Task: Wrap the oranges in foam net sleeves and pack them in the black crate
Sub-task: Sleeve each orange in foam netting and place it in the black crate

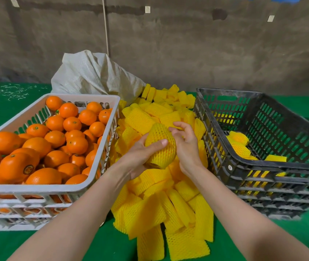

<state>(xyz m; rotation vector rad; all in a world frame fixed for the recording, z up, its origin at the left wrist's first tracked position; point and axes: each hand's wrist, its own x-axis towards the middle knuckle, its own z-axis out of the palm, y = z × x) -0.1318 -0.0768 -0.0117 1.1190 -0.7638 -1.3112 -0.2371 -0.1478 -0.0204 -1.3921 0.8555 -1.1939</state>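
An orange wrapped in a yellow foam net sleeve (161, 147) sits between my hands above the sleeve pile. My left hand (140, 157) grips it from below and the left, thumb laid across its front. My right hand (184, 142) curls its fingers against the sleeve's right side and top. A white crate (93, 181) on the left is full of bare oranges (55, 138). The black crate (263, 172) on the right holds a few wrapped oranges (238, 144) on its floor.
A heap of loose yellow foam sleeves (161, 213) covers the green table (300, 240) between the two crates. A white woven sack (95, 74) lies behind the pile. A brown wall stands at the back.
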